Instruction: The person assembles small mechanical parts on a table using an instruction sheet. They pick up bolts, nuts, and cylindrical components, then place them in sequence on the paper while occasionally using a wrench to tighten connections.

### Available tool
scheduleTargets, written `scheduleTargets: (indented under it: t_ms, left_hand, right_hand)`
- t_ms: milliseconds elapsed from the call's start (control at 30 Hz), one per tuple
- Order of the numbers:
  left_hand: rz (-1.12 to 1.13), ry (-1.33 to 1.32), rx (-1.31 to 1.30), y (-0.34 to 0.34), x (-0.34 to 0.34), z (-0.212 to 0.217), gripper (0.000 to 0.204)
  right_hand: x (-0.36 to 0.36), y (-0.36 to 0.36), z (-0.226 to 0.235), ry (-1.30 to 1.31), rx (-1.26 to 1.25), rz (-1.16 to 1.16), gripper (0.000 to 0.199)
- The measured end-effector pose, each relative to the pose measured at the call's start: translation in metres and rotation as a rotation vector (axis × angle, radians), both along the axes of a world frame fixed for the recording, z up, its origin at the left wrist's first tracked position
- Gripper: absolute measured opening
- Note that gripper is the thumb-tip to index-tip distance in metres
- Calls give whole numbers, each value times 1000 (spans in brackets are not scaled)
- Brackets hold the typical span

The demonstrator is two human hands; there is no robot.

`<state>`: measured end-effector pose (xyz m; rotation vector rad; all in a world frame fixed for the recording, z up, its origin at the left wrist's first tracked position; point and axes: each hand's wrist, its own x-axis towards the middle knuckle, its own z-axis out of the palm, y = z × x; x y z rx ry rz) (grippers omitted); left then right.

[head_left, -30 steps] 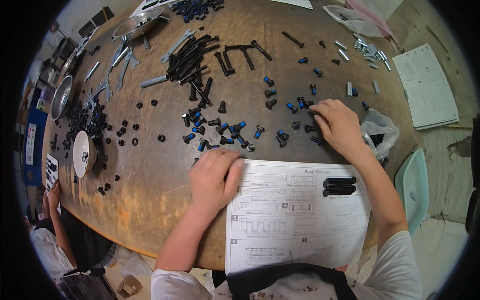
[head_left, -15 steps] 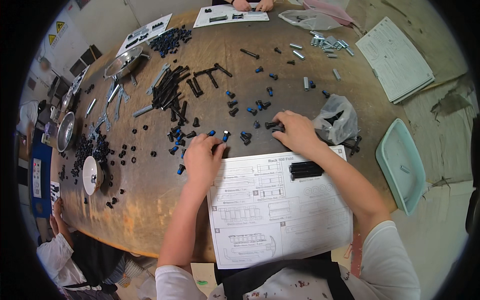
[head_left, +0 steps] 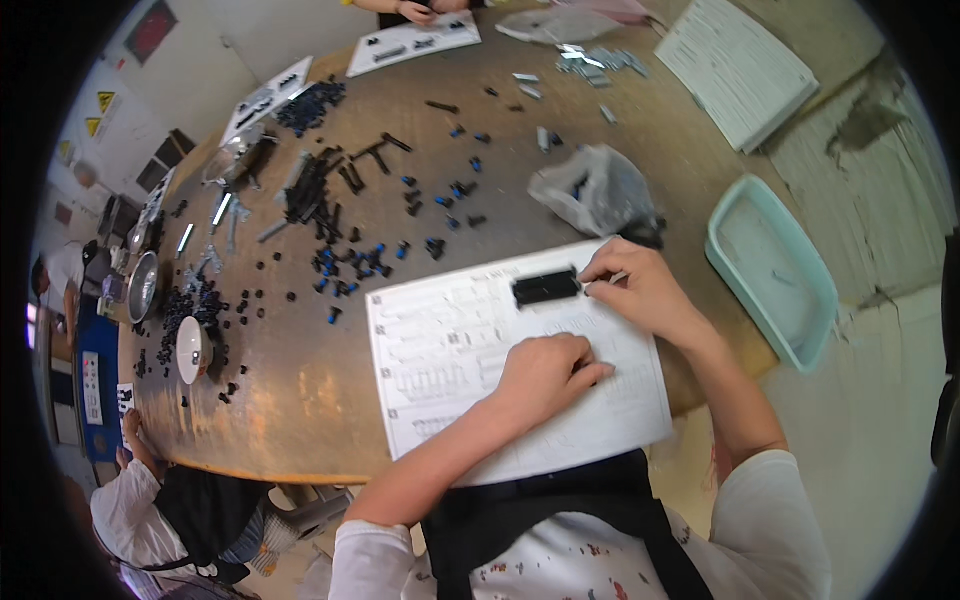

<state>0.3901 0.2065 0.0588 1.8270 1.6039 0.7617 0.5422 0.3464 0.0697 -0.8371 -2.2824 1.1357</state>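
A printed white sheet (head_left: 450,300) with line drawings lies in front of me on the table. On its upper part rests a row of black cylindrical pieces (head_left: 545,288), side by side. My right hand (head_left: 645,287) is at the right end of that row, thumb and fingertips pinched on a small dark piece, seemingly a black bolt. My left hand (head_left: 548,378) lies low over the middle of the sheet, fingers curled under and thumb pointing right; whatever its fingers hold is hidden. Short bolts with blue threads (head_left: 372,262) lie scattered beyond the sheet's upper left edge.
A clear plastic bag (head_left: 595,190) sits past the sheet, a mint-green tray (head_left: 722,225) to the right. Long black bolts (head_left: 312,190), silver sleeves (head_left: 600,62), black nuts (head_left: 190,305) and a white bowl (head_left: 193,350) stand farther off. Co-workers' hands (head_left: 415,12) show at the far edge.
Both hands have drawn back from the loose bolts to over the sheet. The right now pinches beside the black cylinders; the left has moved right and nearer. The view has shifted too.
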Motion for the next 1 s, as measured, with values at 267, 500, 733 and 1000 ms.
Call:
scheduleTargets:
  t_ms: [267,500,733,1000]
  left_hand:
    - [0,179,-105,12,54,-19,45]
    - [326,-138,-137,2,3,-14,30]
    - [666,76,95,11,-119,-29,18]
    - [643,355,117,30,-146,-32,30]
  right_hand:
    - [80,-37,-9,7,-375,-207,20]
    - [65,-51,-5,12,-290,-243,12]
    - [58,-60,-27,-120,239,66,8]
    - [14,-19,-5,-125,301,91,17]
